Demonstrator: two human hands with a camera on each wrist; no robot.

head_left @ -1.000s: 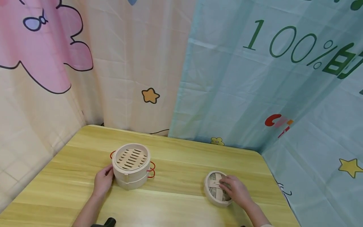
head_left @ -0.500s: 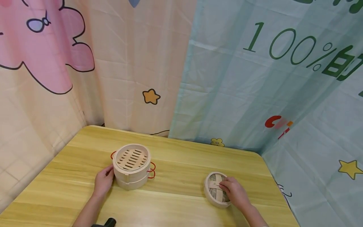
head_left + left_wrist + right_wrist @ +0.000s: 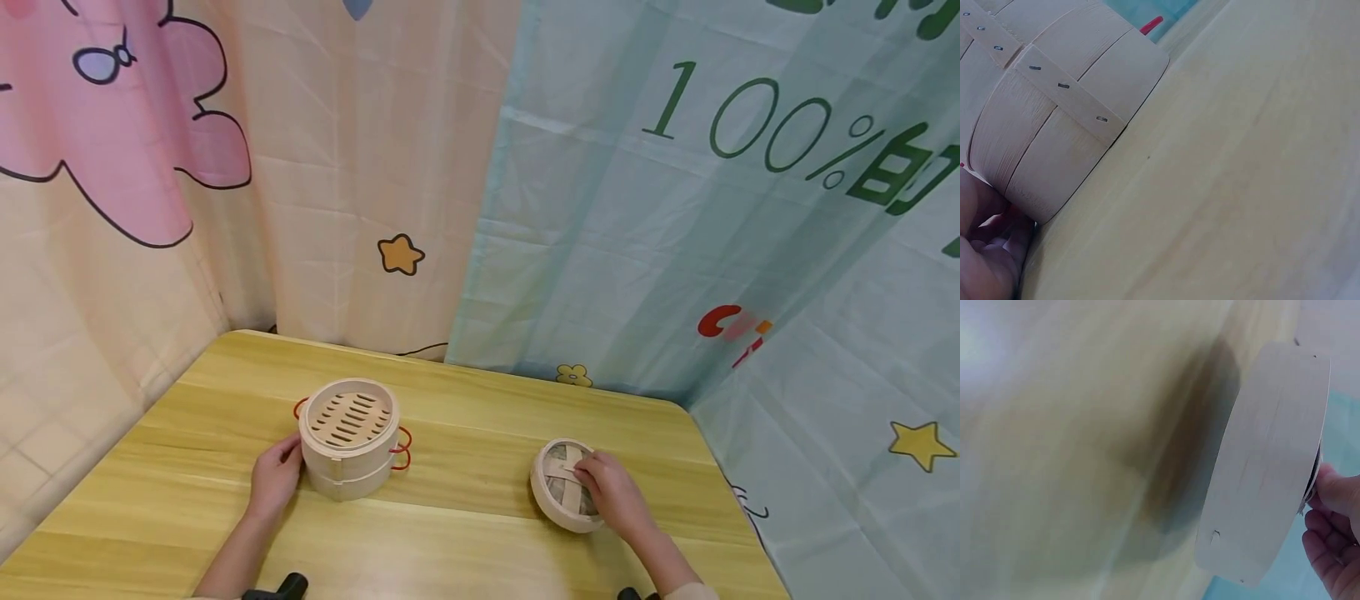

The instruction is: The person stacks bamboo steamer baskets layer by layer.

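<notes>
A two-tier bamboo steamer (image 3: 348, 442) with a slotted rack (image 3: 350, 420) on top stands on the left part of the table. My left hand (image 3: 275, 475) is at its near left side, fingers curled low by the base; in the left wrist view a bit of red handle (image 3: 1011, 210) shows between those fingers. To the right, my right hand (image 3: 613, 493) pinches the crossed strap on top of the round steamer lid (image 3: 555, 510). The lid is tilted and hangs above the table, its shadow apart from its wall (image 3: 1266, 450) in the right wrist view.
Red loop handles (image 3: 405, 448) stick out from the steamer's right side. The wooden table (image 3: 465, 467) ends at the back against a printed curtain (image 3: 375, 167), with a pale blue one on the right. A black strap end (image 3: 292, 586) shows by my left forearm.
My right hand has raised the lid off the table, moving it slightly up and left in the head view. The left hand and the steamer have stayed in place.
</notes>
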